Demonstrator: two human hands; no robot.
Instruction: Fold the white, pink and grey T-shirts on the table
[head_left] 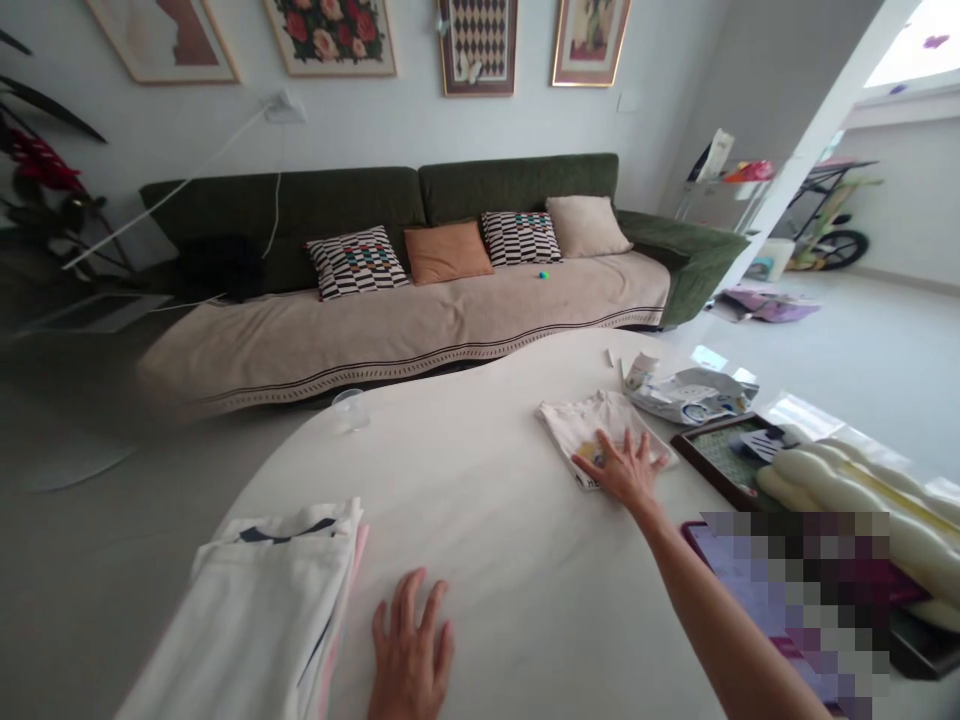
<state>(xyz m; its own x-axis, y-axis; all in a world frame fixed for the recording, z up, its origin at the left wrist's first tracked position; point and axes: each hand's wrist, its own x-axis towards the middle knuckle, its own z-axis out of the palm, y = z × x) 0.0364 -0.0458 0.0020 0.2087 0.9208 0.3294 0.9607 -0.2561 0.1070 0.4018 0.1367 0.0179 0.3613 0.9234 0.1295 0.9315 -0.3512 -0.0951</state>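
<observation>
A folded light T-shirt with a yellow print and dark lettering lies flat on the white table. My right hand rests on the shirt with its fingers spread, covering part of the print. On the bare tabletop near the front, my left hand lies with fingers apart, holding nothing. Just left of it sits a stack of folded clothes, white on top with a dark patch, and a pink edge shows underneath.
A clear cup stands at the table's far left edge. Toward the right are a crumpled silver-white packet, a dark-rimmed tray and a puffy cream object. A green sofa with several cushions stands behind the table.
</observation>
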